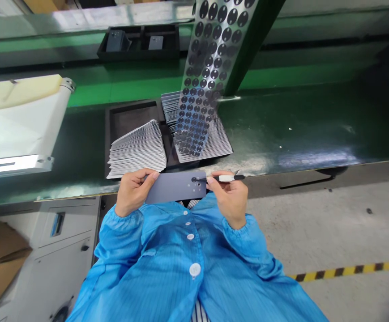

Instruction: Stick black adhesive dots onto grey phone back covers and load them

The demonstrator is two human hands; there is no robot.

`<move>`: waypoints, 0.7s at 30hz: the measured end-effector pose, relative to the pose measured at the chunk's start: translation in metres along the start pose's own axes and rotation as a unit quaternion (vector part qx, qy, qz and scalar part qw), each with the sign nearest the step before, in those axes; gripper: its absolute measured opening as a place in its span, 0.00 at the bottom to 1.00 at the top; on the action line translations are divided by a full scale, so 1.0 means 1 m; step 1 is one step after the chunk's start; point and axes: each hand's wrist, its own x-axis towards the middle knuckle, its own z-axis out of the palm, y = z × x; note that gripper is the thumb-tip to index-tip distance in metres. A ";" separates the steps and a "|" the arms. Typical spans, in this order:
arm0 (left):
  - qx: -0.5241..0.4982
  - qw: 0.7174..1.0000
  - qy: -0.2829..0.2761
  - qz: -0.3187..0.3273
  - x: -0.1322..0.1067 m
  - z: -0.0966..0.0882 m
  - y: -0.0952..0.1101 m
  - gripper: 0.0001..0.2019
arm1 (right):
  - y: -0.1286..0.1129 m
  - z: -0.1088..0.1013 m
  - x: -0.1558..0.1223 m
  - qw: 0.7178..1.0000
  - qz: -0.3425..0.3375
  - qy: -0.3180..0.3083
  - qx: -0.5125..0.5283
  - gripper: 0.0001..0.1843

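Observation:
My left hand [132, 192] grips the left end of a grey phone back cover [176, 188], held flat in front of my blue smock. My right hand [229, 197] holds black tweezers [223, 178] whose tip carries a small dark round sticker [194, 180] at the cover's upper right corner, next to the small camera holes. A long shiny sheet of several dark round stickers [207, 67] hangs down above the bench in front of me.
A black tray [132, 114] on the dark green bench holds two fanned stacks of light plates [138, 150]. Farther back a second black tray [140, 42] holds two covers. A white conveyor end [19, 120] is at left, grey floor with a yellow-black stripe [348, 270] at right.

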 end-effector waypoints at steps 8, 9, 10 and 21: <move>-0.031 0.999 0.011 -0.010 0.000 -0.002 -0.002 0.14 | 0.006 -0.005 0.005 0.992 0.044 -0.005 0.118 0.15; -0.046 0.999 -0.009 -0.016 0.000 -0.003 0.000 0.14 | 0.006 -0.006 0.005 0.990 0.046 -0.007 0.130 0.15; -0.064 0.996 -0.048 -0.025 -0.001 -0.005 0.002 0.14 | 0.005 -0.007 0.004 0.989 0.049 -0.007 0.141 0.14; -0.284 0.938 0.201 -0.003 0.003 -0.136 0.012 0.17 | -0.037 -0.025 0.019 0.970 -0.033 0.178 0.165 0.08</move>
